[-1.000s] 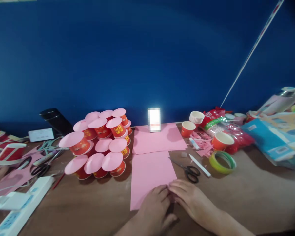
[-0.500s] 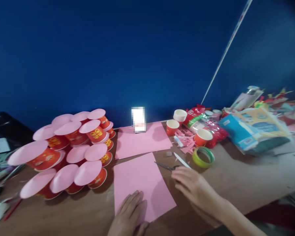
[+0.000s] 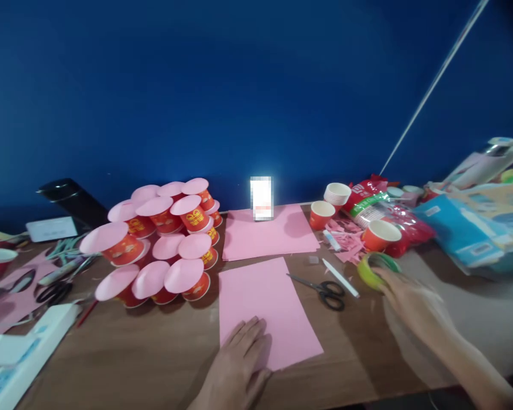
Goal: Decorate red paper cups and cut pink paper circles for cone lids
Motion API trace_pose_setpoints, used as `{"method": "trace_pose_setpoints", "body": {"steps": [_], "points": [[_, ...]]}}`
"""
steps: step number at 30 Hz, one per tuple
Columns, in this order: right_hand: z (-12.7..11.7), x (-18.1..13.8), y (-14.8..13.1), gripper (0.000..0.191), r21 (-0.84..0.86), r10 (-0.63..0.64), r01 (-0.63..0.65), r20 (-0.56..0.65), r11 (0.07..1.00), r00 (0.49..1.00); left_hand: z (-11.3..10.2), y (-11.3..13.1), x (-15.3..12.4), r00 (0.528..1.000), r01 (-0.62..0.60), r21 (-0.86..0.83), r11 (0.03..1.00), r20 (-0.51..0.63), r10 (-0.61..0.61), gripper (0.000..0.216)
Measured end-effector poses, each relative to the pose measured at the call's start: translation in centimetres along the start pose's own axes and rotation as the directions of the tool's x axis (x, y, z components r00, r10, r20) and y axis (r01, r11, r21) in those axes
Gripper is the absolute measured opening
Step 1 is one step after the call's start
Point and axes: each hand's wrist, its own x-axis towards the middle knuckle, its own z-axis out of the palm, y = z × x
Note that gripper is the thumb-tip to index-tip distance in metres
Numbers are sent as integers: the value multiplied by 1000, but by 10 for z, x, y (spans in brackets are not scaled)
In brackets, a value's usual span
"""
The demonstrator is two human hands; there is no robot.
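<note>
My left hand (image 3: 243, 353) lies flat on a sheet of pink paper (image 3: 265, 296), fingers stretched out over its lower part. My right hand (image 3: 410, 299) has its fingertips at the near rim of a yellow-green roll of tape (image 3: 370, 279); blur hides whether they grip it. Between the paper and that hand, black-handled scissors (image 3: 331, 293) rest on the table, blades toward the sheet. A white pen (image 3: 341, 278) lies beside them. Behind the sheet is a stack of pink paper (image 3: 269, 236).
Red paper cups with pink paper cones (image 3: 188, 276) are piled at left. A white power strip (image 3: 29, 353) and other scissors (image 3: 53, 290) lie farther left. Right of the paper stack are loose paper cups (image 3: 322, 215), pink scraps (image 3: 346, 239), a red bag (image 3: 404, 225) and a blue packet (image 3: 453, 228).
My right hand has left the scissors and moved right to the roll of tape. The left hand stays on the pink sheet. The view has turned left.
</note>
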Motion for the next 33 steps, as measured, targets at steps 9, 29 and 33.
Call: {"method": "trace_pose_setpoints", "body": {"steps": [9, 29, 33], "points": [[-31, -4, -39, 34, 84, -132, 146, -155, 986, 979, -6, 2, -17, 998, 63, -27, 998, 32, -62, 50], [-11, 14, -106, 22, 383, -319, 301, -18, 873, 947, -1, 1, -13, 998, -59, 179, 982, -26, 64, 49], [3, 23, -101, 16, 339, -273, 256, 3, 905, 962, 2, -1, -13, 993, -82, 204, 976, -61, 96, 48]]}}
